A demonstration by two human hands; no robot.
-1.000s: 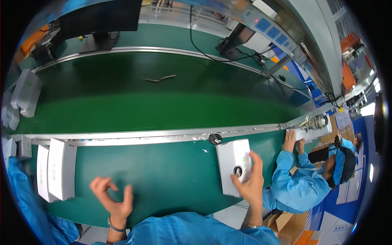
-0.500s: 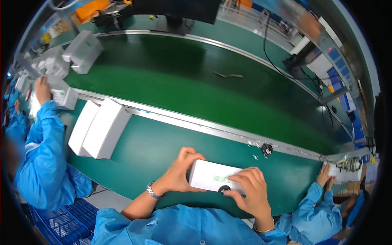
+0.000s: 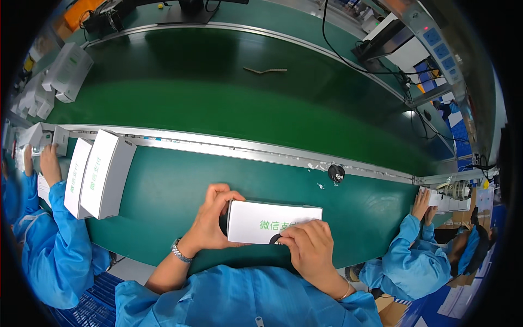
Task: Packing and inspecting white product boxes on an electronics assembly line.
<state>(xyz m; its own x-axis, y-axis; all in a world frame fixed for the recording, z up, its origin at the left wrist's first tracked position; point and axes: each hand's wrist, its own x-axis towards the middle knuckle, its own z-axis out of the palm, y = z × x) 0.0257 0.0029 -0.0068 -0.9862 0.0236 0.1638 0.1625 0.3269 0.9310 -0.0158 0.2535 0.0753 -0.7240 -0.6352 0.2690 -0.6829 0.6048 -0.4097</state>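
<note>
A long box [image 3: 256,211] of smooth white card, sharp-edged and with green print on its upward face, lay lengthwise between the hands, close before the wearer's body and above the matt green tabletop [image 3: 180,182]. A small flat black disc [image 3: 275,238] sat at its near edge. Two more white boxes, a larger one [image 3: 107,174] and one partly behind it [image 3: 75,185], leaned together to the left, and a squat black roll [image 3: 336,174] stood by the metal rail [image 3: 234,154], among white scraps. The right fingers hid the end of the print and part of the disc; the box's underside was out of sight, and the monitor [image 3: 192,5] was cut off at the top. The left hand [image 3: 210,220] was curved round the box's left end, fingers over the top corner, thumb stretched along the near edge. The right hand [image 3: 309,245] had its fingers bunched, thumb and forefinger tips close together on the disc; whether they pinched or merely pressed it was unclear.
</note>
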